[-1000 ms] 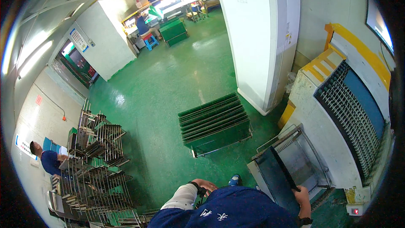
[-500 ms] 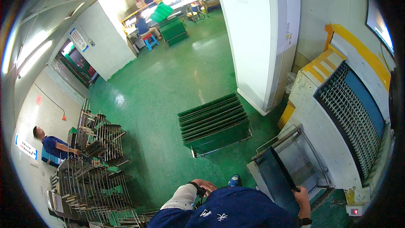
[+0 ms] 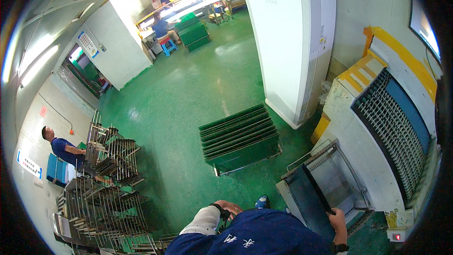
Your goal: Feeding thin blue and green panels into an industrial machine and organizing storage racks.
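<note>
The right hand (image 3: 337,220) is closed over the edge of a dark panel (image 3: 306,198), fingers curled around it near its lower right end. The panel leans at a tilt in a metal rack (image 3: 340,182), whose bare grey inside shows just to its right. The left hand (image 3: 230,206) is held near the front of the body, below a white sleeve (image 3: 202,221); it is partly hidden, and I cannot tell whether it grips anything. The wearer's dark blue shirt (image 3: 269,231) fills the lower middle between the two, with a blue shoe (image 3: 263,201) just above it.

Right of the rack stands a pale machine with rows of rollers (image 3: 389,130) and a blue sheet beside them. Ahead, on the green floor (image 3: 184,94), a row of green panels (image 3: 240,134) stands upright in a wire-framed carrier, apart from both hands. Beyond it rises a tall white cabinet (image 3: 288,42). At the left, a co-worker (image 3: 66,150) stands behind crowded metal racks (image 3: 113,160). Far off, a seated person (image 3: 160,27) on a stool (image 3: 168,48) works at a lit bench (image 3: 198,5), near a green carrier (image 3: 195,37).
</note>
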{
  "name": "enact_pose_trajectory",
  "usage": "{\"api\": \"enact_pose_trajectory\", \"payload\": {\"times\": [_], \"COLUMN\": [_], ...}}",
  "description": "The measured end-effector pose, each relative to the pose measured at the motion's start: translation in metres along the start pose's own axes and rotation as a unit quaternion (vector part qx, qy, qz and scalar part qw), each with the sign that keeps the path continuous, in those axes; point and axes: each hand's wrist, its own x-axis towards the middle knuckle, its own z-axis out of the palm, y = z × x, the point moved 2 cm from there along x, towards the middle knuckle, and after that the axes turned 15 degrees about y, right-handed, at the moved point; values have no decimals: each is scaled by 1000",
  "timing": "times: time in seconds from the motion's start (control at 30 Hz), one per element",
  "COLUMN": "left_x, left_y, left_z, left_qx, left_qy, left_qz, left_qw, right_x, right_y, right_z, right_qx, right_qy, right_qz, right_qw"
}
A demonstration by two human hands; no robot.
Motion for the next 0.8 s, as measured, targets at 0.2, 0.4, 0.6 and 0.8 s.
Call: {"api": "enact_pose_trajectory", "payload": {"times": [0.2,0.4,0.6,0.8], "left_x": [-17,-11,-23,-21], "left_y": [12,5,15,12], "left_z": [4,4,6,6], "left_qx": [2,-1,25,11], "left_qy": [8,13,9,6], "left_qz": [12,14,15,15], "left_qw": [1000,1000,1000,1000], "right_x": [7,7,-1,1], "right_y": [15,16,0,0], "right_z": [8,9,1,1], "right_qx": [5,-4,7,2], "right_qy": [4,11,7,2], "right_qz": [-9,-24,-4,0], "right_qw": [1000,1000,1000,1000]}}
